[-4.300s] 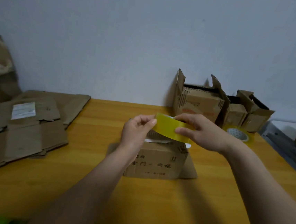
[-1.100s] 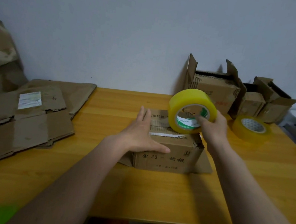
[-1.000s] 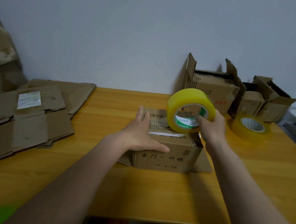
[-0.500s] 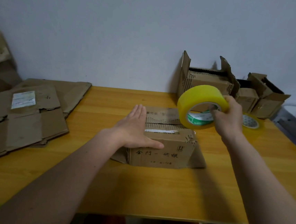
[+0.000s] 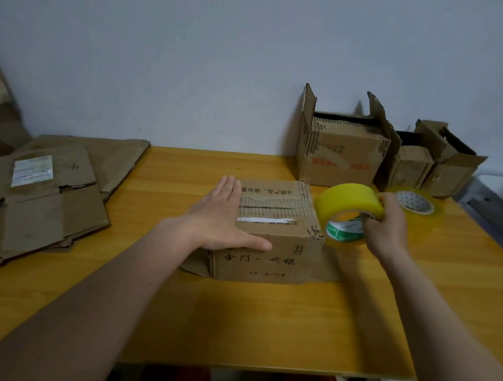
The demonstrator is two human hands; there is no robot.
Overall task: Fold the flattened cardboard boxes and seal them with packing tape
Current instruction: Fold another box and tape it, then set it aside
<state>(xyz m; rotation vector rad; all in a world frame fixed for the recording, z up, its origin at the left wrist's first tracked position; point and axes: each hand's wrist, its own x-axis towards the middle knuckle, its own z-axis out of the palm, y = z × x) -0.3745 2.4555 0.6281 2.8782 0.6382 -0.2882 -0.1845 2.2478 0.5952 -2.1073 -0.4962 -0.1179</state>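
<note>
Here, at nine o'clock on the desk (image 5: pixel 261 329), a pile of flattened boxes (image 5: pixel 37 200) is lying spread out, one sheet carrying a white label (image 5: pixel 33 166); the pile is reaching past the desk's left edge.

Moving toward the centre, the left hand (image 5: pixel 223 218) is lying flat, fingers straight and together, pressing on the left part of the top of a small folded box (image 5: pixel 270 241). Its thumb is stretching along the box's near top edge, and it is gripping nothing. The box is sitting at the middle of the desk with its top flaps closed, their seam running left to right, and dark printed characters are showing on its front face. Loose flaps are sticking out at its base on both sides.

Just at three o'clock from the box, the right hand (image 5: pixel 386 225) is curling around a yellow tape roll (image 5: pixel 346 214), fingers hooking into the core and over the outer rim. The roll is standing tilted, touching or almost touching the box's right top corner; I cannot tell which.

Behind that hand, at two o'clock, a second tape roll (image 5: pixel 418 203) is lying flat on the desk. At one o'clock, against the wall (image 5: pixel 195 62), three open boxes (image 5: pixel 339 155) are standing side by side, flaps up.
</note>
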